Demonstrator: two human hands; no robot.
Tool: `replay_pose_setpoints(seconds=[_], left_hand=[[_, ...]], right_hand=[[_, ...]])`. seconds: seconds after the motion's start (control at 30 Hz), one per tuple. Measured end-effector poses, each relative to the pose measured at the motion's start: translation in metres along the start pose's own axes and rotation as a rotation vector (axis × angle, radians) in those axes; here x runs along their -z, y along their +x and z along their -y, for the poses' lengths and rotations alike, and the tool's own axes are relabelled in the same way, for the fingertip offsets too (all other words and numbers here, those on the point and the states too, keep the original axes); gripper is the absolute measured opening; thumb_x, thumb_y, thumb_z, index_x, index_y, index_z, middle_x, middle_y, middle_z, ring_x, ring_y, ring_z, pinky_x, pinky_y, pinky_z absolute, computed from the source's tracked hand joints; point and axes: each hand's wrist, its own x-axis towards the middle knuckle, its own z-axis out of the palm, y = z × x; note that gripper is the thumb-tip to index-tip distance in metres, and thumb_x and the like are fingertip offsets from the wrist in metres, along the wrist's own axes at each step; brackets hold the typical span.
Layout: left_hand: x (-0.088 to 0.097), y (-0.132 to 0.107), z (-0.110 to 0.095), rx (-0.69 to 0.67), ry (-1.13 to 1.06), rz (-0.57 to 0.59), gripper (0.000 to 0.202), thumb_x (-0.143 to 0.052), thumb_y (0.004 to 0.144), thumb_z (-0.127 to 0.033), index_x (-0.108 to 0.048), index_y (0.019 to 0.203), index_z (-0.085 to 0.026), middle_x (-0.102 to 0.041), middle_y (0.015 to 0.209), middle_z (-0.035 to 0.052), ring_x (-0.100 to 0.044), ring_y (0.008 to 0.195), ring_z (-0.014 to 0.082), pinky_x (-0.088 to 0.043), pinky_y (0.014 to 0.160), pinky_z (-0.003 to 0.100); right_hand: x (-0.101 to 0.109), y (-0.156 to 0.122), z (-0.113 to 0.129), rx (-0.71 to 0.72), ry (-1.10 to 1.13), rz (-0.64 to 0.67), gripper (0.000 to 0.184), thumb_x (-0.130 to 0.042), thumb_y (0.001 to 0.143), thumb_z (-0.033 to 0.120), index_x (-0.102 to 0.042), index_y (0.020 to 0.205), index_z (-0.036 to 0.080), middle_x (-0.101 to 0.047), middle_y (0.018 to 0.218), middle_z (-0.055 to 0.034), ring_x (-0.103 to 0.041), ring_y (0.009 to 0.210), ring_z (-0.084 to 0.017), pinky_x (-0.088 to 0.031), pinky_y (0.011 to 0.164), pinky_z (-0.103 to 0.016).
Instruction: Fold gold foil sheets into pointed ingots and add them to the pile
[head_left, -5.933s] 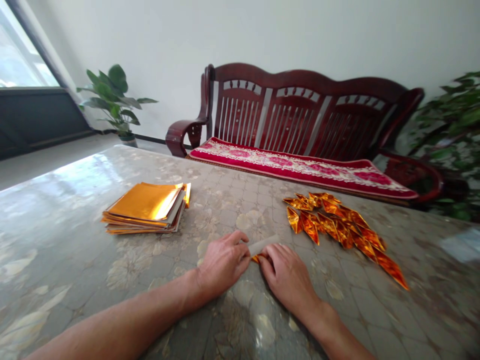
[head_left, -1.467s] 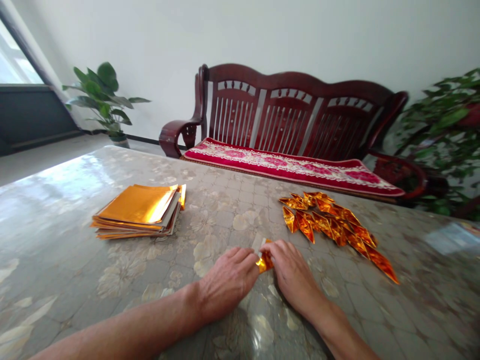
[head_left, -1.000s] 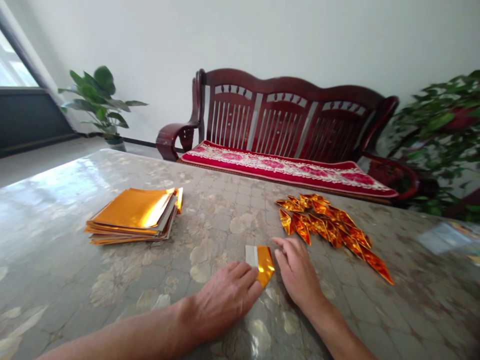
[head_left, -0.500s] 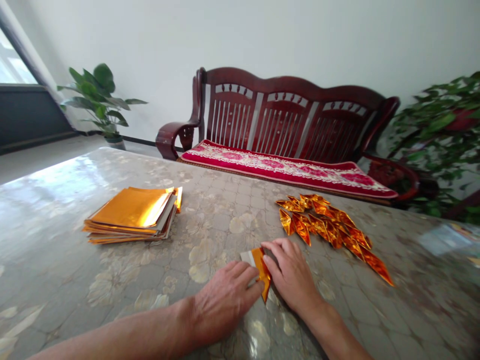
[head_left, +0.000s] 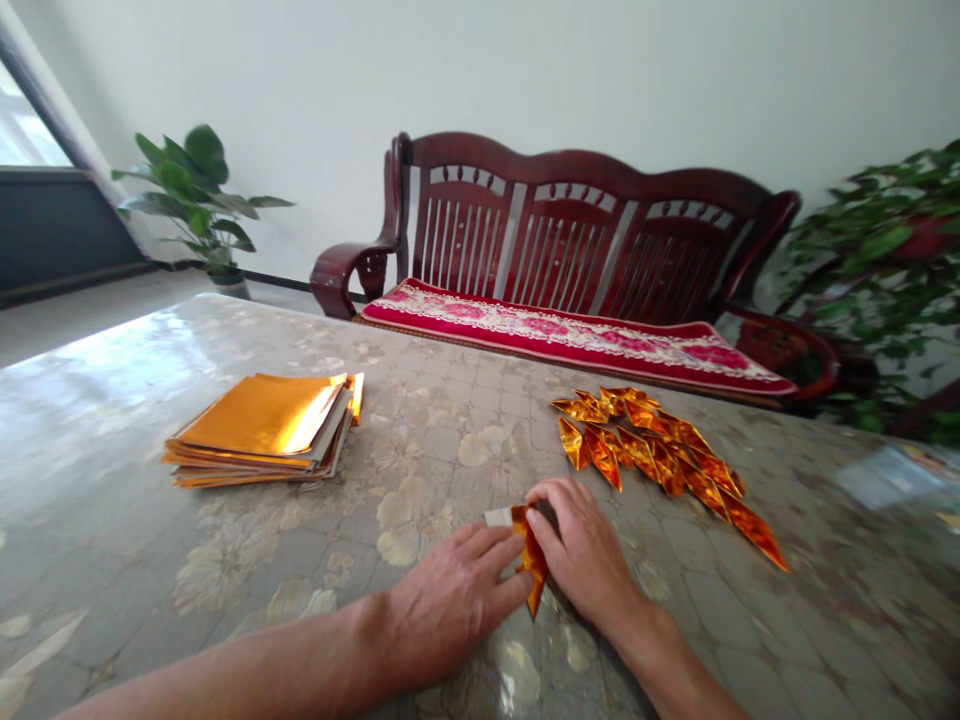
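Note:
Between my two hands lies a partly folded sheet of gold foil paper (head_left: 534,568), with a pale grey back showing at its upper left corner and a point at its lower end. My left hand (head_left: 469,590) presses the paper from the left, its fingers bent over the near edge. On the other side, my right hand (head_left: 577,540) grips the folded edge between thumb and curled fingers. Fingers cover much of the sheet. To the right rest several folded gold foil pieces (head_left: 660,450) with pointed ends, laid in overlapping rows.
A stack of gold foil sheets (head_left: 259,420) sits on the patterned tabletop (head_left: 300,560) at the left. At the right edge lies a clear plastic bag (head_left: 892,478). Beyond the table stand a wooden bench (head_left: 577,230) and a potted plant (head_left: 202,200).
The foil paper's right side has been lifted and turned slightly, so it looks narrower now. My right hand's fingers have curled more, and my left hand has shifted slightly right.

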Motion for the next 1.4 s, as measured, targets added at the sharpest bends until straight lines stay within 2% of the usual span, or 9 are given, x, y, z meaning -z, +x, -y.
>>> replay_pose_setpoints(seconds=[0.1, 0.27, 0.4, 0.53, 0.6, 0.97, 1.4], left_hand=[[-0.002, 0.000, 0.000, -0.002, 0.003, -0.006, 0.026, -0.052, 0.095, -0.017, -0.053, 0.122, -0.017, -0.057, 0.129, 0.0111, -0.047, 0.127, 0.0252, -0.041, 0.106, 0.040], [-0.004, 0.000, 0.001, 0.002, 0.009, -0.014, 0.029, -0.051, 0.096, -0.018, -0.052, 0.125, -0.017, -0.058, 0.129, 0.0117, -0.046, 0.128, 0.0252, -0.042, 0.105, 0.040], [-0.001, 0.000, 0.001, 0.008, 0.003, -0.017, 0.027, -0.050, 0.096, -0.017, -0.054, 0.123, -0.018, -0.058, 0.128, 0.0112, -0.047, 0.127, 0.0253, -0.042, 0.106, 0.041], [0.000, 0.001, 0.000, 0.012, -0.004, -0.013, 0.027, -0.051, 0.095, -0.017, -0.054, 0.122, -0.017, -0.058, 0.128, 0.0107, -0.047, 0.126, 0.0251, -0.041, 0.106, 0.041], [0.000, 0.001, 0.000, 0.015, -0.003, -0.012, 0.026, -0.052, 0.095, -0.017, -0.054, 0.121, -0.017, -0.058, 0.128, 0.0104, -0.047, 0.126, 0.0247, -0.041, 0.107, 0.041], [-0.001, 0.000, 0.001, 0.019, -0.008, -0.022, 0.025, -0.053, 0.095, -0.017, -0.055, 0.120, -0.018, -0.057, 0.130, 0.0102, -0.046, 0.128, 0.0245, -0.037, 0.110, 0.040], [-0.003, -0.001, 0.002, 0.038, -0.022, -0.027, 0.026, -0.052, 0.094, -0.015, -0.053, 0.120, -0.020, -0.054, 0.135, 0.0090, -0.043, 0.131, 0.0252, -0.032, 0.113, 0.042]], right_hand=[[-0.002, -0.001, -0.003, -0.056, 0.056, -0.014, 0.011, -0.051, 0.089, 0.021, -0.058, 0.098, 0.023, -0.063, 0.093, -0.0030, -0.059, 0.090, -0.022, -0.046, 0.084, -0.037], [-0.007, 0.000, -0.007, -0.119, 0.093, -0.019, 0.033, -0.055, 0.084, 0.021, -0.059, 0.116, 0.023, -0.065, 0.085, 0.0000, -0.062, 0.084, -0.020, -0.048, 0.080, -0.035], [-0.006, 0.002, -0.005, -0.110, 0.055, 0.005, 0.029, -0.056, 0.083, 0.020, -0.064, 0.110, 0.024, -0.064, 0.078, 0.0009, -0.061, 0.082, -0.021, -0.046, 0.078, -0.034], [-0.003, 0.004, -0.001, -0.078, 0.026, 0.043, 0.015, -0.057, 0.084, 0.019, -0.068, 0.091, 0.025, -0.066, 0.081, 0.0000, -0.060, 0.083, -0.020, -0.044, 0.077, -0.033], [-0.002, 0.004, 0.001, -0.071, 0.022, 0.044, 0.013, -0.057, 0.084, 0.019, -0.068, 0.086, 0.025, -0.066, 0.080, 0.0002, -0.060, 0.082, -0.020, -0.044, 0.075, -0.032], [0.000, 0.000, 0.003, -0.022, 0.044, 0.052, 0.019, -0.054, 0.088, 0.018, -0.070, 0.095, 0.026, -0.065, 0.087, -0.0010, -0.061, 0.089, -0.020, -0.046, 0.080, -0.031], [-0.002, -0.003, 0.000, 0.042, 0.016, 0.028, 0.021, -0.053, 0.092, 0.017, -0.072, 0.093, 0.026, -0.063, 0.084, -0.0020, -0.060, 0.086, -0.019, -0.046, 0.078, -0.030]])
